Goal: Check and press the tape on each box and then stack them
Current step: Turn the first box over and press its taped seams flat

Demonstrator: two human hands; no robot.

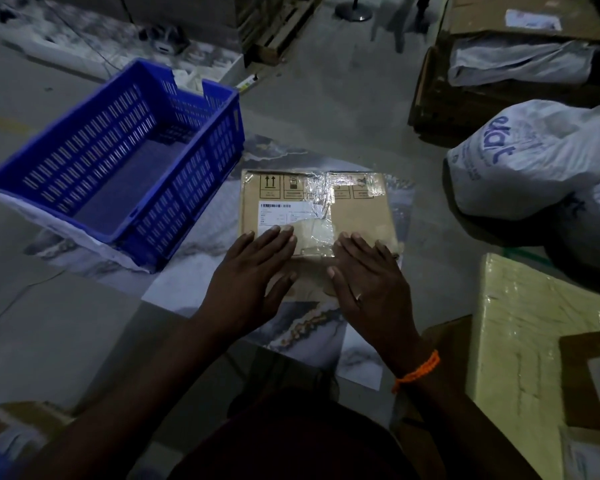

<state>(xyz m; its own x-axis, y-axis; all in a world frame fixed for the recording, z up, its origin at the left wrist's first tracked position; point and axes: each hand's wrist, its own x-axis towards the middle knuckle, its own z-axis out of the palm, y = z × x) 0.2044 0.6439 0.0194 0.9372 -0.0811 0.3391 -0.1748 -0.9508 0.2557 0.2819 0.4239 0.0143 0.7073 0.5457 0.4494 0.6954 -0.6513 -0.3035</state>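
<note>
The left hand point(253, 271) lies flat, fingers straight and slightly spread, palm down on the near left part of a flat cardboard box point(359, 213), with its fingertips reaching the lower edge of a white shipping label point(274, 213). The right hand point(368, 275) lies flat in the same way just beside it, fingers straight and pressing on the near right part of the box top; neither hand grips anything. An orange thread band point(418, 370) circles the right wrist. Between the two hands and running away from the person, wrinkled clear tape point(317, 199) crosses the middle of the box and spreads along its far edge over the printed handling symbols. The box rests on a marble-patterned sheet point(194, 265) on the floor, in the centre of the scene. To the left, touching the same sheet, stands a blue slotted plastic crate point(187, 188). To the right sits a white printed sack point(534, 161), and nearer on the right a pale yellow parcel in shiny wrap point(520, 323). At far right a large brown carton point(440, 109) holds a folded pale bag point(520, 64).
</note>
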